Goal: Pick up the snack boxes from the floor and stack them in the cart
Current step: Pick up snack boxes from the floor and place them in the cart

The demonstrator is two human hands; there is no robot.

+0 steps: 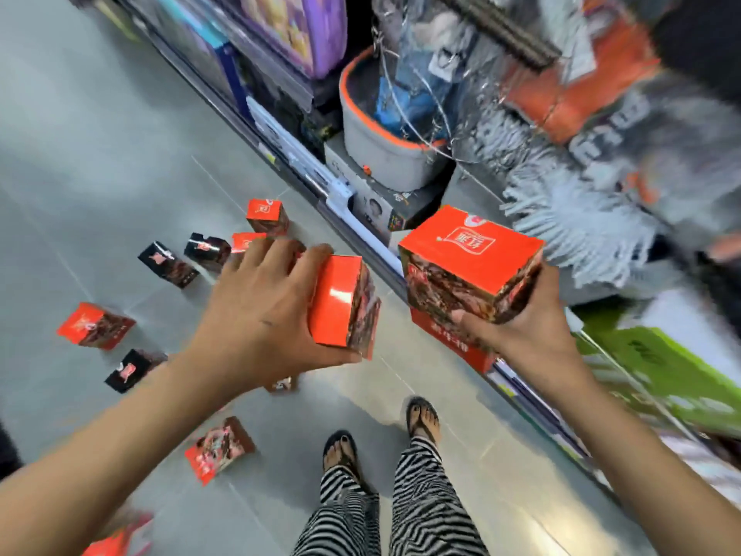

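Observation:
My left hand (260,315) grips a red snack box (341,302) from the side, held above the floor. My right hand (525,331) holds another red snack box (469,266) from below, and a further red box (453,339) shows just under it. Several red and black snack boxes lie scattered on the grey floor: a red one (266,216) far ahead, black ones (167,264) (206,248), a red one (95,325) at left, a black one (130,369), and a red one (218,449) near my feet. No cart is visible.
A store shelf runs diagonally on the right, with a grey bucket with an orange rim (385,126), a mop head (581,218) and green packaging (661,367). My sandalled feet (381,439) stand on the tiled floor beside the shelf base.

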